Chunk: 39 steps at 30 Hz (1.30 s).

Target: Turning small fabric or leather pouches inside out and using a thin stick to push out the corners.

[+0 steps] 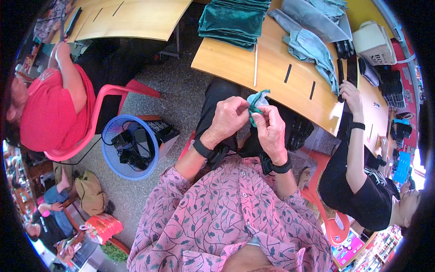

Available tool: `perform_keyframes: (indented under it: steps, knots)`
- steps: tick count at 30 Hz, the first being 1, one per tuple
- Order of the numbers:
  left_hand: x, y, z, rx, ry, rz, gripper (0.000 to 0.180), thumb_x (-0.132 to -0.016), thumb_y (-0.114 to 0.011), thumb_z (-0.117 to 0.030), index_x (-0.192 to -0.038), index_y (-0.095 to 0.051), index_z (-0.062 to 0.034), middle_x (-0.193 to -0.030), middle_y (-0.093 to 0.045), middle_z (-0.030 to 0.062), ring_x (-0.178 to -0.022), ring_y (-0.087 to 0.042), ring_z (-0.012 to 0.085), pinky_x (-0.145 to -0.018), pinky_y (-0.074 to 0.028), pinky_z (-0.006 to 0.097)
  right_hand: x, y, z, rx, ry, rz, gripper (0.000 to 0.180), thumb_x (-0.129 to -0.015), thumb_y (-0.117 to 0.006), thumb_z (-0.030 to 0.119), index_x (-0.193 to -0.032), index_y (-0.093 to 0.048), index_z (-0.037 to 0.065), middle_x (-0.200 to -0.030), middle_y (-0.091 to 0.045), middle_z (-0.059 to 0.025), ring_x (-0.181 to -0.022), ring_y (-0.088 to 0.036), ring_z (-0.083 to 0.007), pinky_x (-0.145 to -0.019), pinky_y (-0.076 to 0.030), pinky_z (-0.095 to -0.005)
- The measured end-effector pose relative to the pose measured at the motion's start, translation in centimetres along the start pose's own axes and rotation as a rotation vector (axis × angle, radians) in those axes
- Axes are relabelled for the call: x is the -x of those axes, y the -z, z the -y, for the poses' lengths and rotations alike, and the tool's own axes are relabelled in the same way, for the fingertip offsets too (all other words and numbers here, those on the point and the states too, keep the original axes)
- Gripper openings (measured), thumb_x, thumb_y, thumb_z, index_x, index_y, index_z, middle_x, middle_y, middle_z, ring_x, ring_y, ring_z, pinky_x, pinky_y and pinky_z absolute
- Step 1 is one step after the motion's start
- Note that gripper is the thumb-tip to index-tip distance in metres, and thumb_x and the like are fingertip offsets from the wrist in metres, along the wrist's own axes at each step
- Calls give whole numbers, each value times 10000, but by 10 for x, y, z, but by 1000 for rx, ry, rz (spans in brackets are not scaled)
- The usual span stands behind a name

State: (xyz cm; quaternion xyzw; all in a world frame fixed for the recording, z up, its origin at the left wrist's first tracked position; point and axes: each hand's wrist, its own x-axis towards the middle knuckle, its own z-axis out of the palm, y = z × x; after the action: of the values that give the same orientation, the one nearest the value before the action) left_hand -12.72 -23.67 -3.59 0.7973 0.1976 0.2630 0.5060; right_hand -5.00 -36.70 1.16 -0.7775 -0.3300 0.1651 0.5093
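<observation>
A small pouch-like piece of cloth, dark green velvet on one part and pale grey-blue on another, is bunched between my hands above my lap. My left hand pinches its left edge between thumb and fingers. Thumb and curled fingers of my right hand grip the other side, close to the left. Just beyond, a stack of folded green velvet pieces lies on the wooden table. A thin white stick lies near that stack. Pale blue-green cloth spreads farther right.
A blue basket of black cables and devices stands on the floor at left. A person in red sits on a pink chair. At right, a person in black reaches onto the table. A pale fabric bin stands at the far right.
</observation>
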Motion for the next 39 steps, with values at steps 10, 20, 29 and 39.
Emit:
perform_keyframes:
  steps: [10,20,29,39]
  knots:
    - [5,-10,5,289,309,-81,104,-748,-675,-22,-845,-640,-7,-701,-643,85,-639,-653,161,-570,-526,305,-1,5,-5,172,68,28,128,-808,-665,-30,-925,-635,12,-807,-602,-115,-716,-610,-249,-645,-479,-320]
    - [-1,-7,-5,-181,-356,-191,397,-683,-639,60,-1062,-590,-47,-1036,-527,159,-743,-620,323,-627,-536,394,-8,-1,-4,249,369,-14,181,-747,-657,-72,-895,-640,32,-834,-577,-113,-775,-609,-282,-648,-491,-352]
    - [1,-2,-6,-113,-317,-126,321,-715,-620,74,-1012,-644,-47,-921,-572,141,-725,-637,303,-610,-541,370,-9,8,-1,320,352,57,191,-745,-638,-103,-900,-640,9,-824,-561,-116,-741,-600,-277,-629,-489,-347]
    - [-8,8,13,135,118,-181,169,-747,-630,5,-892,-709,-33,-732,-630,94,-594,-613,177,-550,-491,278,8,-2,4,253,551,68,179,-696,-650,-63,-849,-642,28,-747,-553,-103,-684,-588,-285,-587,-476,-364]
